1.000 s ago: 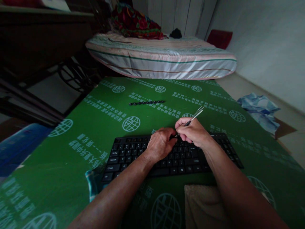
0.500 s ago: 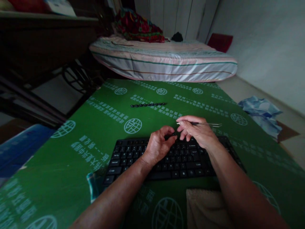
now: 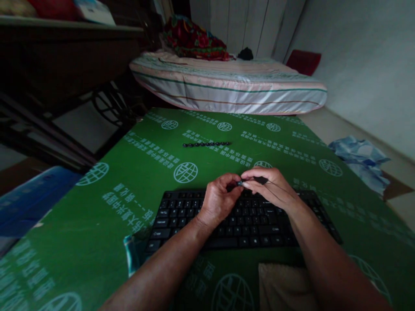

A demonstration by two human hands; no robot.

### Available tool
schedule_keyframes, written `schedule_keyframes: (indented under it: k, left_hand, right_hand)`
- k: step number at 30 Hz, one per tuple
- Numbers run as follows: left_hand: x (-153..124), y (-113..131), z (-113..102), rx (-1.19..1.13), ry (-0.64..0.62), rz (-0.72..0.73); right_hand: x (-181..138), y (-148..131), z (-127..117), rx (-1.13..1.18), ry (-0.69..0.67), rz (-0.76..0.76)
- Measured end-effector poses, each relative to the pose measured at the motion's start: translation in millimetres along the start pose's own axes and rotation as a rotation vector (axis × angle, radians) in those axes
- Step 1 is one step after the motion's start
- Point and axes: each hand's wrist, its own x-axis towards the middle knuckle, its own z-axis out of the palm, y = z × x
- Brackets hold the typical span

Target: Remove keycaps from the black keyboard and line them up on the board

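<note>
A black keyboard [image 3: 243,220] lies on the green printed table cover [image 3: 97,207]. Both hands hover over its top edge. My left hand [image 3: 220,201] is closed, its fingertips pinching a small dark piece [image 3: 240,183]. My right hand [image 3: 274,188] is closed too, and its fingertips meet the left hand's at that piece. Only a dark bit of the metal tweezers [image 3: 260,179] shows under the right fingers. Beyond the hands, a row of small black keycaps [image 3: 206,144] lies on the cover.
A beige cloth [image 3: 282,285] lies at the near table edge, in front of the keyboard. A striped mattress [image 3: 227,84] sits just past the table's far edge. Dark furniture [image 3: 65,65] stands to the left, and a blue cloth [image 3: 359,155] lies on the floor at right.
The tweezers swung from pointing up and right to lying flat, then tucked under my right hand. Both hands' fingertips came together over the keyboard's top edge.
</note>
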Motion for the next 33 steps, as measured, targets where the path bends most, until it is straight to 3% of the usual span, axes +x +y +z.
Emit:
schedule_keyframes:
  k: [5, 14, 33]
  left_hand:
    - [-0.3, 1.4, -0.1, 0.041, 0.028, -0.011]
    - [0.2, 1.6, -1.1, 0.118, 0.058, 0.005]
    - [-1.7, 1.6, -4.0, 0.09, 0.062, -0.038]
  right_hand:
    - [1.5, 2.1, 0.2, -0.157, -0.022, -0.18]
    - [2.2, 7.6, 1.4, -0.238, -0.027, -0.314]
    - [1.7, 8.0, 1.1, -0.303, -0.045, -0.305]
